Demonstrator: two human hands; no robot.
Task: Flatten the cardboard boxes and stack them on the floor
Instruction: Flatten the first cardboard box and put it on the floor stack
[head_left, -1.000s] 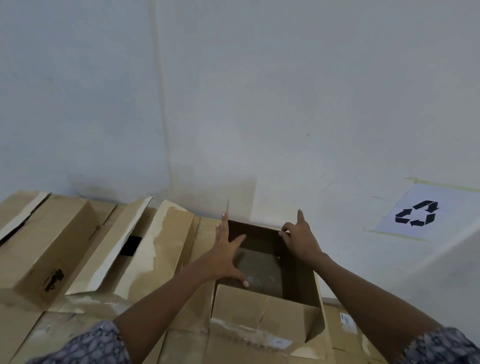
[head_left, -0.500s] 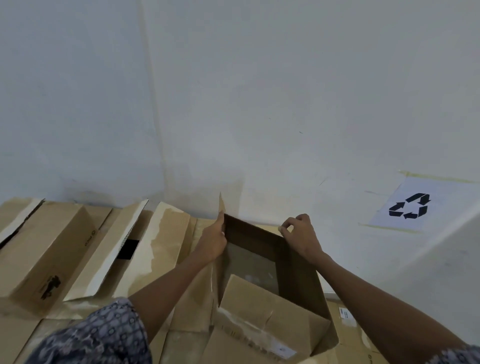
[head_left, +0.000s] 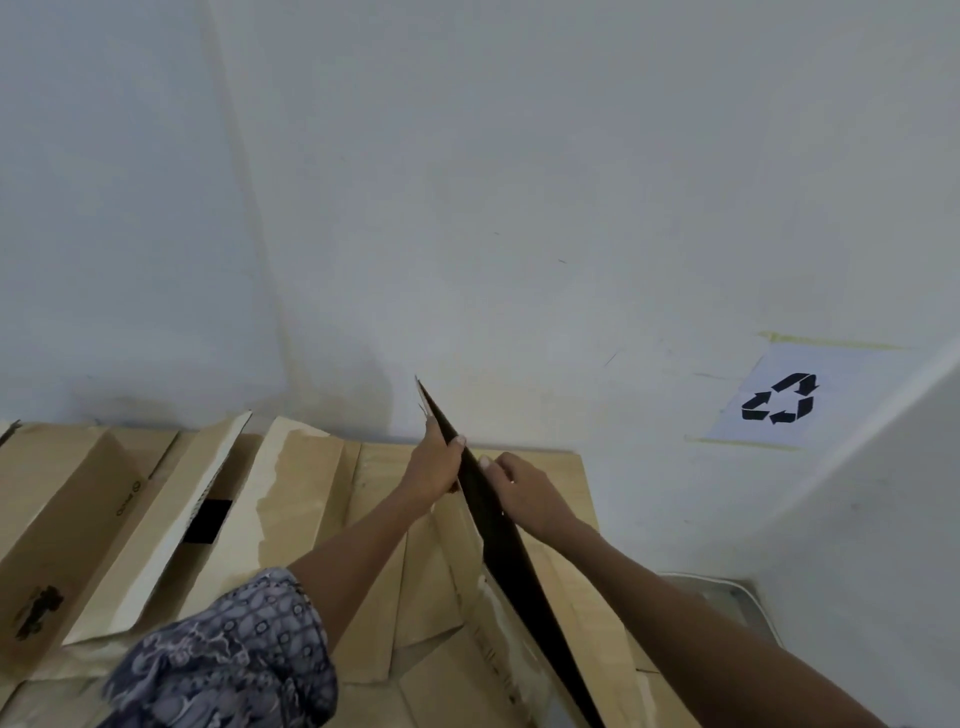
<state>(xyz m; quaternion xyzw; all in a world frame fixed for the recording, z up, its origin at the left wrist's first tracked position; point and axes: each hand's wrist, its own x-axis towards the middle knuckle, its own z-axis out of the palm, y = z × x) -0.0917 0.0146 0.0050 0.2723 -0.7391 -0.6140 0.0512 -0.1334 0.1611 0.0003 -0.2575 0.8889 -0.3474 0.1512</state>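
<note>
A cardboard box (head_left: 498, 540) is standing almost squeezed flat at the centre of the view, its dark inside showing only as a thin sliver that is running from about twelve o'clock down toward five o'clock. The left hand (head_left: 434, 462) is pressing on the box's left wall near the far top corner, its grip clamped on the edge with the thumb over the rim. The right hand (head_left: 519, 491) is sitting just beside it at three o'clock of the left hand, its grip curled against the right wall of the same box, so the two hands are nearly meeting with only the collapsed box between them. A patterned blue sleeve (head_left: 228, 660) is covering the left upper arm at seven o'clock.

The box is resting on a layer of flat cardboard sheets (head_left: 550, 473). At nine o'clock, well apart from the hands, other boxes (head_left: 67, 519) are lying on their sides, one with a raised flap (head_left: 171, 525) and a dark opening next to it. On the white wall (head_left: 519, 182) at three o'clock a taped paper sign with a recycling symbol (head_left: 779, 397) is hanging.
</note>
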